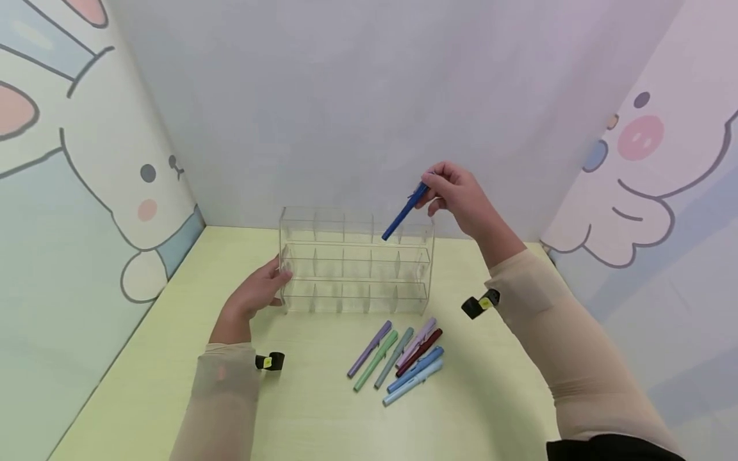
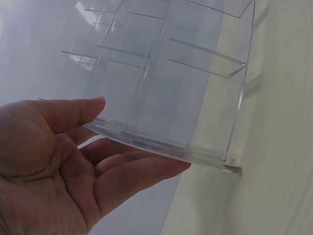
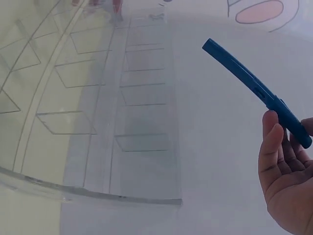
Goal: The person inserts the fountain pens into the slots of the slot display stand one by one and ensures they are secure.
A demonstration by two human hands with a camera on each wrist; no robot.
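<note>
A clear acrylic pen rack with three tiers of small compartments stands at the back of the table. At its left side, my left hand holds the side panel, thumb toward the front and fingers along the outside, as the left wrist view shows. Raised over the rack's upper right part, my right hand pinches a blue pen near its upper end. The pen tilts, its lower end pointing down and left in front of the top tier. In the right wrist view the pen is apart from the rack.
Several capped pens lie slanted on the pale yellow table in front of the rack, among them a purple pen, a green pen, a dark red pen and a light blue pen. A grey wall rises behind.
</note>
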